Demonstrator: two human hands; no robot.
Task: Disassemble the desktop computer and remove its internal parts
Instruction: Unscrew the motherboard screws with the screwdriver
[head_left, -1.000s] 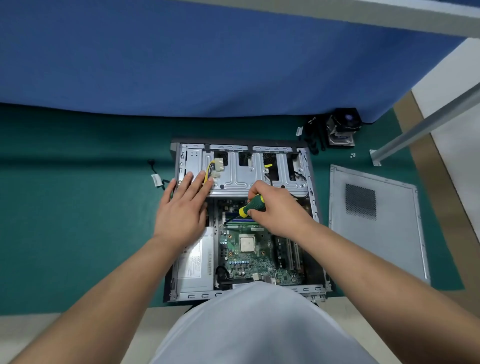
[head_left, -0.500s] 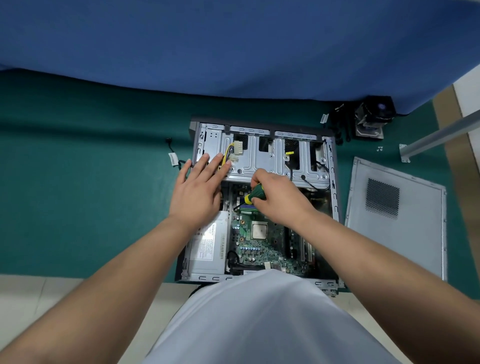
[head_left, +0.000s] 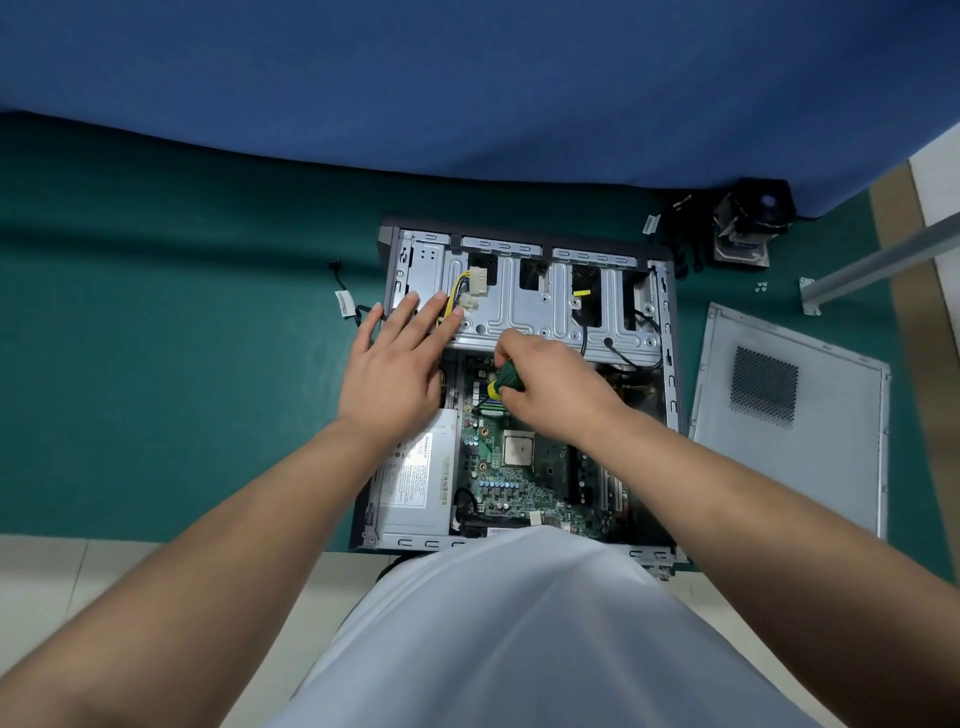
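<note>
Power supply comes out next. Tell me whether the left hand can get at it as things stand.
Probably yes. The left hand lies flat on the drive cage, holding nothing; the power supply sits just below its wrist, top uncovered.

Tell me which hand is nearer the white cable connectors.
Left. The left hand has fingertips beside the white connectors; the right hand grips a screwdriver further right.

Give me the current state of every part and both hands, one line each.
Computer case: lying flat, open.
Side panel: off, on the mat right of the case.
Drive cage: still in the case.
CPU: bare, no cooler.
Cooler: out, beyond the case.
Left hand: flat on the cage.
Right hand: gripping the screwdriver.
</note>
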